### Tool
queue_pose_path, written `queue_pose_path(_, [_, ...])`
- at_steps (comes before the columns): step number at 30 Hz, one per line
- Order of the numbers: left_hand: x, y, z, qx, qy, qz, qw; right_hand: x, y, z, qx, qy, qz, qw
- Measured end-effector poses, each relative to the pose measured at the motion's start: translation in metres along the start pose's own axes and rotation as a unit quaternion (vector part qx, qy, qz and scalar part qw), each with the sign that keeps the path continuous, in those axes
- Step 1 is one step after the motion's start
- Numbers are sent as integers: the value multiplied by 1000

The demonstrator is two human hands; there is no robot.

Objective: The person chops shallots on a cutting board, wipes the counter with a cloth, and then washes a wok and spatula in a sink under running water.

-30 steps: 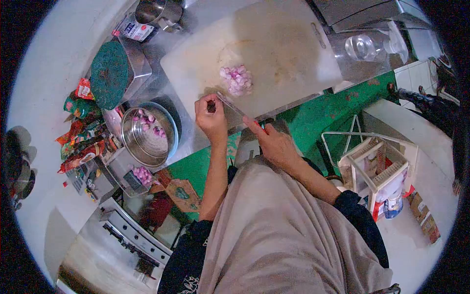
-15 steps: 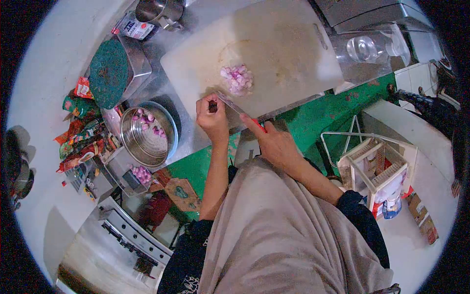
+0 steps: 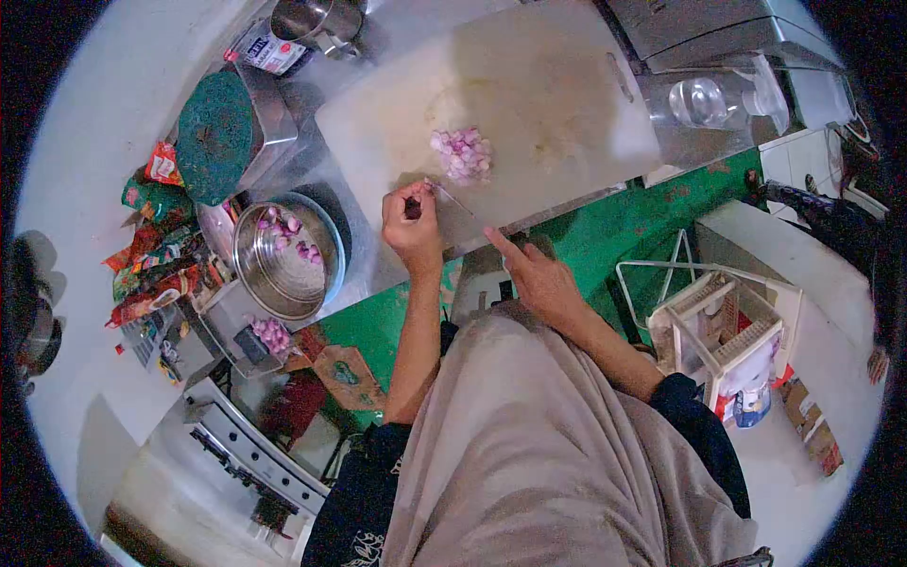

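Note:
Near the front left edge of a white cutting board (image 3: 576,142), my left hand (image 3: 413,231) is curled closed. A small pinkish bit, which looks like a shallot, shows at its fingertips. My right hand (image 3: 543,282) is closed around a knife, index finger stretched along it. The thin knife blade (image 3: 458,201) points up-left, its tip touching or very close to the left fingertips. The knife handle is hidden in my palm. Beyond the hands, a pile of peeled shallots (image 3: 462,155) lies on the board.
To the left stands a round metal pan (image 3: 276,295) with several shallots inside. A clear container (image 3: 236,348) below it holds more. A green-topped metal box (image 3: 215,137), snack packets (image 3: 156,255), a metal jug (image 3: 316,21) and a plastic jar (image 3: 704,102) surround the board.
The knife has turned in my right hand, so its blade looks thinner and the red handle no longer shows. My right hand has shifted slightly down and right. The left stays curled.

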State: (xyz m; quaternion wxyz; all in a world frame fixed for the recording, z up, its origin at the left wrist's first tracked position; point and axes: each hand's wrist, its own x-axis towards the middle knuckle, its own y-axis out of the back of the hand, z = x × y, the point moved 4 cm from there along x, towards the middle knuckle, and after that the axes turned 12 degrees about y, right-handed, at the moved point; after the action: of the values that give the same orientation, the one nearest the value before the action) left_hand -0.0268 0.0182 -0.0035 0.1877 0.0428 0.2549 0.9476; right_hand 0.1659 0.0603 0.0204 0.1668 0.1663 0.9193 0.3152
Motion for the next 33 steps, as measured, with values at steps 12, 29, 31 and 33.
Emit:
queue_pose_path(12, [-2, 2, 4, 11, -2, 3, 1000, 13, 6, -10, -46, 8, -38, 998])
queue_pose_path(29, [-2, 1, 2, 36, -27, 15, 999, 33, 11, -24, -91, 9, -51, 995])
queue_pose_path(31, [-2, 1, 4, 45, -24, 13, 999, 39, 10, -22, -95, 25, -26, 995])
queue_pose_path(33, [-2, 1, 3, 37, -17, 9, 999, 42, 5, -20, -99, 27, -19, 995])
